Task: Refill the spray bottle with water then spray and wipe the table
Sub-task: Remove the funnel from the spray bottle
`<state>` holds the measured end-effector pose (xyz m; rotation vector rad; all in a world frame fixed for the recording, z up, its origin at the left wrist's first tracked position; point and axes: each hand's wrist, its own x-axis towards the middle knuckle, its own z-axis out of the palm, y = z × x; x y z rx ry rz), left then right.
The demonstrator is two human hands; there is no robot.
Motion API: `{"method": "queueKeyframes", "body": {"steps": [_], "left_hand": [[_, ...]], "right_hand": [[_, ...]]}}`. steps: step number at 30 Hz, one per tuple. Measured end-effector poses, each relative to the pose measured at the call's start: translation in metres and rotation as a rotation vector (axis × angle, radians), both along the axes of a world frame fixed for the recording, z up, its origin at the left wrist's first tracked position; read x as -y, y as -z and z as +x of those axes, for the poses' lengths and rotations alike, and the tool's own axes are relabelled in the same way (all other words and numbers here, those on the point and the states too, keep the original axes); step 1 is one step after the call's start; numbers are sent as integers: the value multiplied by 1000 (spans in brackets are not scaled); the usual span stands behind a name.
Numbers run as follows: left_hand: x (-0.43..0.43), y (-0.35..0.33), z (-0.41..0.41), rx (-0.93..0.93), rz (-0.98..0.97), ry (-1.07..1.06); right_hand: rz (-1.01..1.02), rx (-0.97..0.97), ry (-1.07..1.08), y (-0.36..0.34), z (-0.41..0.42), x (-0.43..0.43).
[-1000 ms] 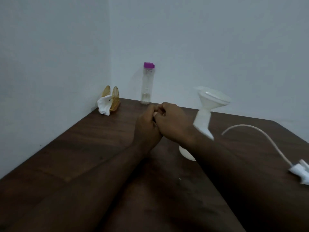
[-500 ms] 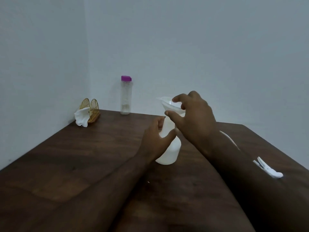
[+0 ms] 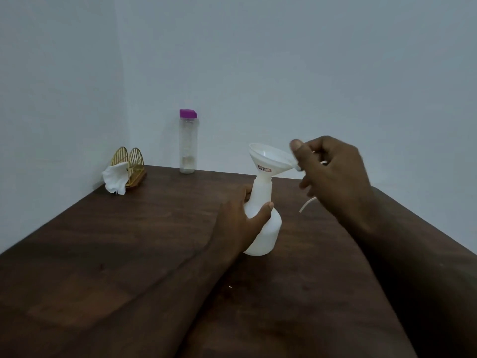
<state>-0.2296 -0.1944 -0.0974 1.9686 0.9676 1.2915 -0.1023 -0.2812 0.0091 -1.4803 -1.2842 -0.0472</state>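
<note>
A white spray bottle (image 3: 265, 223) without its head stands upright on the dark wooden table (image 3: 129, 249). My left hand (image 3: 240, 223) is wrapped around its body from the left. A white funnel (image 3: 271, 161) sits in the bottle's neck, tilted a little to the right. My right hand (image 3: 333, 174) pinches the funnel's right rim between thumb and fingers. A clear water bottle (image 3: 188, 142) with a purple cap stands at the back by the wall. The spray head's white tube (image 3: 305, 204) peeks out under my right hand; the head itself is hidden behind my arm.
A gold wire napkin holder (image 3: 131, 161) with a white tissue (image 3: 114, 178) hanging from it stands in the back left corner. Walls close the table on the left and at the back.
My hands, clasped together a second ago, came onto the bottle and funnel. The left hand now grips the bottle's body, and the right hand has shifted from over the funnel to its right rim.
</note>
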Motion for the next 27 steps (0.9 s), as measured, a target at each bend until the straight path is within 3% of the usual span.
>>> {"method": "queueKeyframes", "body": {"steps": [4, 10, 16, 20, 22, 27], "left_hand": [[-1, 0, 0, -50, 13, 1], [-5, 0, -5, -42, 37, 0], [-4, -1, -8, -37, 73, 4], [-3, -1, -9, -21, 84, -2], [-3, -1, -9, -20, 80, 3], [-5, 1, -9, -16, 66, 7]], "right_hand": [[-159, -25, -57, 9, -26, -7], [-103, -429, -246, 3, -18, -25], [-215, -476, -297, 3, 3, -32], [-396, -442, -265, -2, 7, -32], [-386, -437, -258, -6, 8, -32], [-237, -680, -388, -8, 12, -41]]}}
